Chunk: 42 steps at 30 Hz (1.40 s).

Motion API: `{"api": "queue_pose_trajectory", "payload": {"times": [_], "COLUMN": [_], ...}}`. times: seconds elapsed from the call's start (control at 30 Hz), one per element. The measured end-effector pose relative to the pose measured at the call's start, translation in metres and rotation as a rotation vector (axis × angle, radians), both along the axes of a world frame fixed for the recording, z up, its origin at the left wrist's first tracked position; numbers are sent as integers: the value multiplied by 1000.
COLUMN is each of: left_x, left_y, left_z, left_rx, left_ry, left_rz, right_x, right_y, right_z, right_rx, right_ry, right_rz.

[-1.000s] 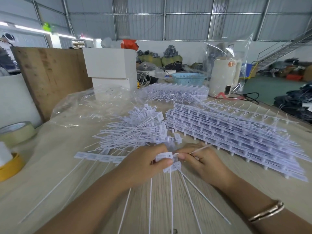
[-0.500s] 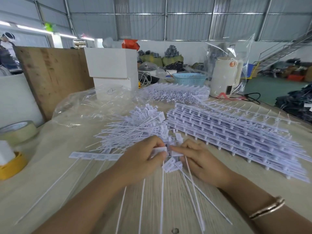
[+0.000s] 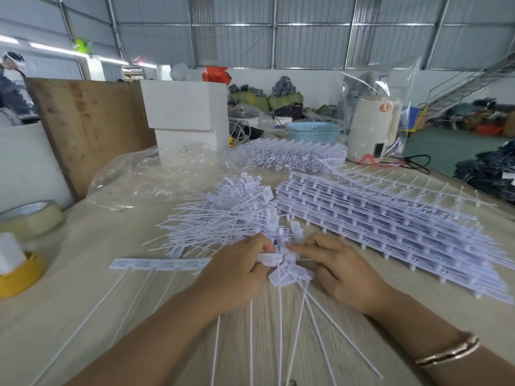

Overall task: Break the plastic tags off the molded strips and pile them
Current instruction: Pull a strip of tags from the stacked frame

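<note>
I am pinching the white moulded plastic tag strip [image 3: 281,270] on the counter [image 3: 83,288] with left hand [image 3: 237,270] and right hand [image 3: 338,270]; light, thin, brittle-looking tags, best gripped at the flat heads.

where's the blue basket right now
In the head view the blue basket stands at the table's far side, right of centre, between the white boxes and the cream appliance.

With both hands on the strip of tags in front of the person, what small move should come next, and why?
Probably snap off the next tag: the left hand holds the strip, which still carries joined tags, and the right hand pinches at the break point. The freed tags lie between the hands, near the pile.
</note>
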State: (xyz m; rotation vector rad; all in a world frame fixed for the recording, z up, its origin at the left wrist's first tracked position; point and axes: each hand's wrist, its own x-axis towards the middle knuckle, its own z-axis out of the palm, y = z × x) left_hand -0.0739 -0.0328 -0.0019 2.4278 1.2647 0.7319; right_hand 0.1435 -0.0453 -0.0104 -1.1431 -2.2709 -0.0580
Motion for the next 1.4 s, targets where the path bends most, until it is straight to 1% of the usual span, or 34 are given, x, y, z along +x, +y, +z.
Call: {"api": "queue_pose_trajectory", "payload": {"times": [0.07, 0.17, 0.27, 0.33, 0.47, 0.57, 0.73, 0.93, 1.03, 1.13, 1.3, 1.4], "left_x": [3, 7, 9, 8, 2, 0, 4, 2, 1, -1, -3, -3], "left_y": [-2, -5, -7, -6, -1, -1, -1, 0, 1, 4, 9, 10], "left_z": [-1, -1, 0, 1, 6, 6, 3, 5, 4, 3, 1, 1], "left_rx": [-6, -2, -22, -11, 101, 91, 76, 66, 110, 140, 116, 110], "left_ry": [-11, -60, -110, -104, 6, 21, -16, 18, 9, 3, 23, 17], "left_rz": [-32, -85, -112, -80, 23, 31, 9, -19, -22, -46, -122, -140], "right_x": [-5, -13, -16, -14, -12, -15, -19, -15, -15, -16, -19, -18], "right_y": [-4, -6, -4, -2, -1, -2, -3, -1, -2, -3, -6, -2], "right_z": [1, 1, 3, 3, 1, 1, 0, 2, 2, 2, 1, -1], "right_rx": [122, 255, 400, 467, 502, 513, 492, 578, 558, 476, 267, 124], "right_ry": [-47, -184, -172, -153, -93, -108, -166, -123, -105, -53, 52, 188], "right_rz": [-6, 6, 6, 11, -2, -6, -42, -36, -29, -8, 36, 82]}}
